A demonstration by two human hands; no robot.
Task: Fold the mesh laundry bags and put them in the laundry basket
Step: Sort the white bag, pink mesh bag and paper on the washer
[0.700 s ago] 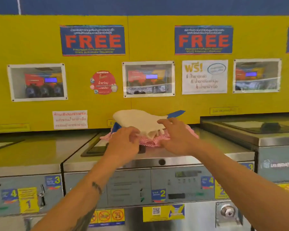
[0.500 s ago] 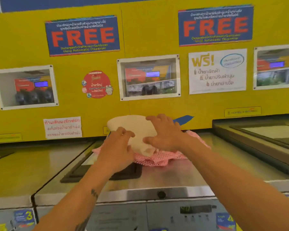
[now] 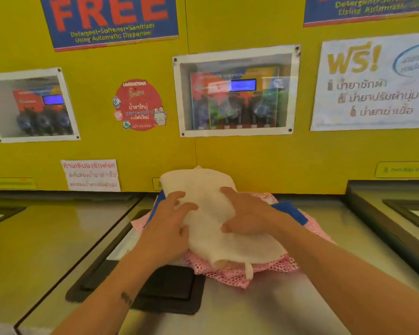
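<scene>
A cream mesh laundry bag lies on top of a pile on the washing machine lid. Under it is a pink mesh bag, and a blue one shows at the right and left edges. My left hand grips the cream bag's left side, fingers curled over the cloth. My right hand holds its right side, thumb and fingers pinching a fold. No laundry basket is in view.
A yellow wall with dispenser windows and signs stands right behind the pile. A dark recessed lid panel sits near my left forearm. Neighbouring steel machine tops lie at the left and right.
The camera has come much closer and tilted down. Both hands have slid further onto the cream bag, the left from beside the pile onto its left side.
</scene>
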